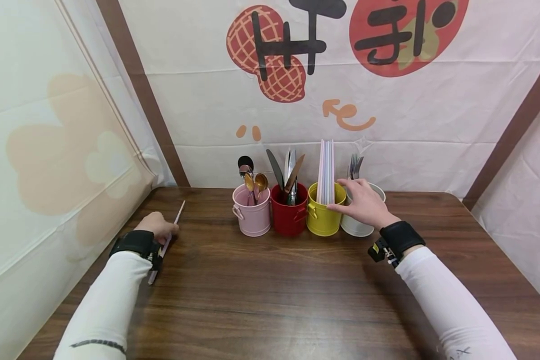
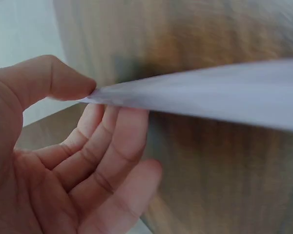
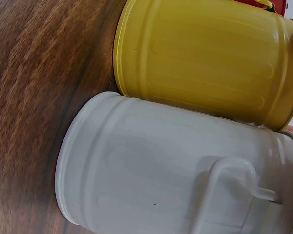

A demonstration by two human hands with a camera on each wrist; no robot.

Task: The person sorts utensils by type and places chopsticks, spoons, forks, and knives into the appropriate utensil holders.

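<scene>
At the left, my left hand (image 1: 157, 225) pinches a long, thin, pale lilac stick (image 2: 224, 92), straw-like, between thumb and fingertips. In the head view the stick slants over the tabletop, and the hand covers its middle. Beside a bundle of similar pale sticks (image 1: 326, 172) upright in the yellow bucket (image 1: 324, 222), my right hand (image 1: 364, 202) has its thumb and fingers spread apart. Its thumb is at the yellow bucket's front rim, and the hand reaches over the white bucket (image 3: 136, 165). Only bits of this hand show at the right wrist view's edge.
To the left of the yellow bucket stand a red bucket (image 1: 290, 215) with knives (image 1: 292, 172) and a pink bucket (image 1: 254, 220) with spoons (image 1: 251, 182). Forks (image 1: 354, 167) stick up from the white bucket. Behind the brown wooden table (image 1: 270, 300) hangs a printed cloth (image 1: 198, 100).
</scene>
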